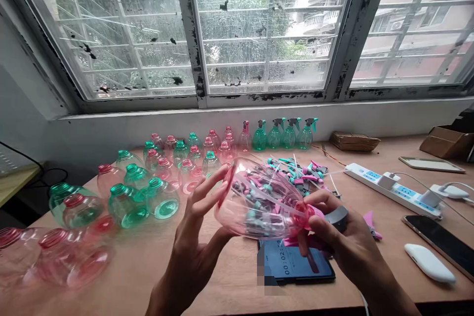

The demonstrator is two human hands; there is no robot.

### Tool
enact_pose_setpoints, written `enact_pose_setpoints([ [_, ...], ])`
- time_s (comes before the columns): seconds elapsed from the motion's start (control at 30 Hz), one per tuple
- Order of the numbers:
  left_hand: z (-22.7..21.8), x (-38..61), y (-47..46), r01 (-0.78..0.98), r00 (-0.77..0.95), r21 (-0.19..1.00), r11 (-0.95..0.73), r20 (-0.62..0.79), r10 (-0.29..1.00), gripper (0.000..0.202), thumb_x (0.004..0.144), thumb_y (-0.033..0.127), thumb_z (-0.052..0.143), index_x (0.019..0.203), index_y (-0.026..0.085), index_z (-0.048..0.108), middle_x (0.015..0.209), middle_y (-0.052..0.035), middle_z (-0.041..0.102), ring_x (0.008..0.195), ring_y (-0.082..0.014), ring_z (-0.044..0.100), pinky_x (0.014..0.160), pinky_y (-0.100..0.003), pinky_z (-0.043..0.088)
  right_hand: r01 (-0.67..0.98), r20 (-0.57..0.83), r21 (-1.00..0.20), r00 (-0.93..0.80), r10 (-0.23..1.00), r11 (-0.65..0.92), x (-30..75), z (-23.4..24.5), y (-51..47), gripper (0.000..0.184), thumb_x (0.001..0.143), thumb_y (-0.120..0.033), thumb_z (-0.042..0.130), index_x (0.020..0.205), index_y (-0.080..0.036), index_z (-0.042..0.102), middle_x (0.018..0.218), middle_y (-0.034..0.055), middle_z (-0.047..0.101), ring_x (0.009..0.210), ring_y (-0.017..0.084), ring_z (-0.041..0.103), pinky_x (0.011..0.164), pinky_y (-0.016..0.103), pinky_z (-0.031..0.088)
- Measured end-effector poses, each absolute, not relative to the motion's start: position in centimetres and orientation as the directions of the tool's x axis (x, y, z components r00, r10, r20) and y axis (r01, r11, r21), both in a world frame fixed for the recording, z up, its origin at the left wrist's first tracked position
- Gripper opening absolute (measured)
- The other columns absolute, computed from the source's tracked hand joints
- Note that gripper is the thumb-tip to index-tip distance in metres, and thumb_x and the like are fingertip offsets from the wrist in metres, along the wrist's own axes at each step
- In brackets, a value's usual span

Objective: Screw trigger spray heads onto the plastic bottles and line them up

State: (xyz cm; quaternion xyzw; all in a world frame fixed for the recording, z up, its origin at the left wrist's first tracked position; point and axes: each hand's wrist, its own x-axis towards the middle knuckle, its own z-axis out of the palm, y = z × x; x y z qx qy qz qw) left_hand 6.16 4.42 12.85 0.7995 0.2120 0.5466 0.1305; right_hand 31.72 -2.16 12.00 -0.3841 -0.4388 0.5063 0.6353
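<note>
A clear pink plastic bottle (259, 202) lies sideways in the air between my hands, its neck pointing right. My left hand (196, 227) cups its base end, fingers curled round it. My right hand (340, 237) is closed on a pink and grey spray trigger head (333, 219) set at the bottle's neck. Under my hands a phone (296, 264) lies on the wooden table (155, 266) showing a timer. A heap of pink and teal trigger heads (296, 170) lies just beyond the bottle.
Several empty pink and green bottles (148, 182) crowd the table's left and back. Finished spray bottles (285, 133) line the wall under the window. A power strip (388, 185), another phone (444, 242), a white case (429, 262) and a cardboard box (444, 142) are on the right.
</note>
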Motion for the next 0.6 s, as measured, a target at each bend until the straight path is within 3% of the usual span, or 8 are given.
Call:
enact_pose_setpoints([
  [0.07,12.8,6.0,4.5,0.191,0.342,0.432,-0.881,0.812,0.472,0.061,0.104,0.021,0.071,0.158,0.038,0.048,0.173,-0.0012,0.049,0.163,-0.0218,0.041,0.138,-0.046,0.028,-0.336,0.147,-0.927,0.085,0.986,0.167,31.8,12.1,-2.1,0.042,0.084,-0.056,0.093,0.092,-0.023,0.069,0.055,0.0005,0.077,0.042,0.01,0.062,0.037,0.012,0.037],
  [0.17,12.7,5.7,4.4,0.19,0.426,0.469,-0.863,0.752,0.503,0.072,0.098,0.036,0.079,0.161,0.037,0.043,0.176,-0.0055,0.044,0.166,-0.0277,0.036,0.141,-0.053,0.019,-0.289,0.136,-0.943,0.125,0.983,0.167,31.8,12.2,-2.0,0.044,0.082,-0.059,0.094,0.092,-0.023,0.07,0.054,-0.0013,0.075,0.041,0.009,0.057,0.038,0.013,0.039],
  [0.27,12.5,5.5,4.4,0.167,0.39,0.532,-0.83,0.738,0.551,0.063,0.098,0.049,0.075,0.154,0.038,0.046,0.176,-0.0058,0.043,0.167,-0.0292,0.033,0.139,-0.056,0.025,-0.236,0.102,-0.963,0.126,0.987,0.13,31.5,12.2,-1.9,0.046,0.079,-0.061,0.094,0.09,-0.022,0.072,0.058,-0.0027,0.072,0.042,0.009,0.056,0.036,0.014,0.04],
  [0.4,13.2,5.0,4.5,0.182,0.405,0.45,-0.874,0.776,0.483,0.057,0.103,0.028,0.072,0.154,0.041,0.048,0.178,-0.003,0.037,0.167,-0.0305,0.032,0.134,-0.059,0.035,-0.338,-0.023,-0.94,-0.049,0.999,-0.038,31.1,12.2,-1.3,0.051,0.085,-0.068,0.084,0.079,-0.019,0.071,0.058,0.0015,0.074,0.045,0.014,0.066,0.04,0.019,0.052],
  [0.5,13.9,4.4,4.6,0.29,0.437,0.304,-0.908,0.802,0.408,0.065,0.104,0.007,0.065,0.157,0.04,0.048,0.171,-0.0033,0.046,0.161,-0.0258,0.042,0.135,-0.054,0.035,-0.375,-0.122,-0.914,-0.105,0.987,-0.152,31.1,12.1,-0.8,0.058,0.087,-0.072,0.079,0.072,-0.016,0.071,0.055,0.0039,0.075,0.043,0.015,0.069,0.042,0.02,0.055],
  [0.53,14.1,4.3,4.6,0.318,0.456,0.274,-0.908,0.795,0.4,0.066,0.103,0.008,0.068,0.158,0.038,0.047,0.169,-0.0045,0.049,0.159,-0.0251,0.045,0.137,-0.054,0.031,-0.374,-0.126,-0.914,-0.103,0.987,-0.156,31.1,12.0,-0.7,0.058,0.087,-0.073,0.079,0.073,-0.017,0.071,0.056,0.004,0.075,0.044,0.016,0.071,0.041,0.019,0.054],
  [0.6,14.1,4.2,4.5,0.337,0.499,0.267,-0.903,0.763,0.411,0.07,0.1,0.027,0.078,0.16,0.032,0.042,0.172,-0.0092,0.048,0.162,-0.0272,0.042,0.141,-0.055,0.015,-0.363,-0.074,-0.927,-0.082,0.994,-0.099,31.0,11.8,-0.6,0.054,0.086,-0.069,0.083,0.077,-0.018,0.068,0.06,0.0028,0.077,0.048,0.018,0.076,0.042,0.019,0.055],
])
